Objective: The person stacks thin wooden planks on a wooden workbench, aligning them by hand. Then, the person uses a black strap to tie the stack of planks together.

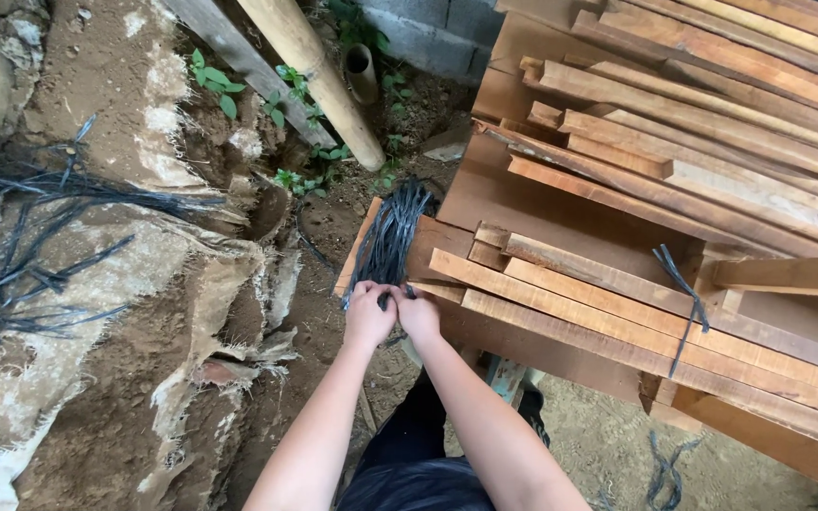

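Both my hands meet at the near end of a bundle of dark plastic strapping strips (392,235) that lies over the left corner of a stack of wooden planks (617,303). My left hand (368,310) is closed around the bundle's end. My right hand (418,312) pinches the same end from the right side, touching the left hand. The bundle fans out away from me toward the ground beyond the planks. A single dark strip (684,293) lies loose on the planks to the right.
A bamboo pole (319,76) and a grey board lean across the top. Torn sacking (210,312) and earth cover the ground at left, with more dark strips (21,237) scattered there. Small green plants (295,175) grow near a block wall.
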